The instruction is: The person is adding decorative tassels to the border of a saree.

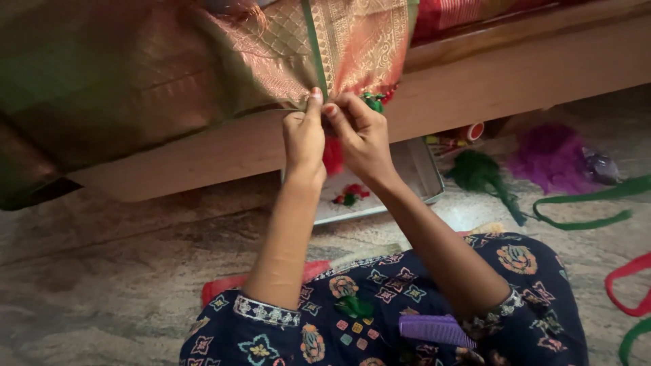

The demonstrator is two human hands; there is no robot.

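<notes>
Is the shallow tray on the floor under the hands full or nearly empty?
Nearly empty. The tray shows a mostly bare pale bottom with only a small red and green tassel in it; the hands hide part of it.

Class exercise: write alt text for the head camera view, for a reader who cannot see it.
Both hands, left hand and right hand, pinch the hanging edge of a gold-patterned fabric draped over a wooden ledge. Green thread lies on the floor.
</notes>
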